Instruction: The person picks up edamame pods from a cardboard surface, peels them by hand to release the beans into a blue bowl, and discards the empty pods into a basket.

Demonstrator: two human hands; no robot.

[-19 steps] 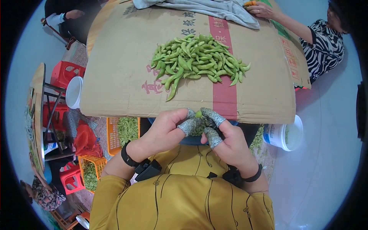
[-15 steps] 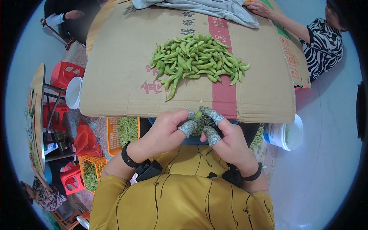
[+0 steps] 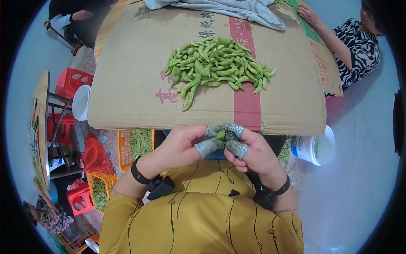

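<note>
A green soybean pod [image 3: 220, 134] is pinched between my two hands, just off the near edge of the cardboard-covered table [image 3: 135, 93]. My left hand [image 3: 188, 142] is closed on the pod, thumb and forefinger wrapped in grey cloth finger covers. Meeting it from the other side, my right hand [image 3: 245, 146] has its covered thumb and forefinger closed on the pod too. Part of the pod is hidden by the fingers. Beyond my hands lies a heap of green soybean pods [image 3: 215, 63] on the cardboard.
A grey cloth [image 3: 237, 12] lies at the table's far side. At the far right a person's hand [image 3: 309, 16] is at the table edge. Below stand orange crates [image 3: 124, 148] of pods, white buckets [image 3: 325, 146], [image 3: 81, 103] a red bag [image 3: 96, 154] and red stools [image 3: 74, 82].
My hands have come closer together around the pod, my right fingers curling in. The person at the far right has drawn their hand back from the grey cloth toward the right.
</note>
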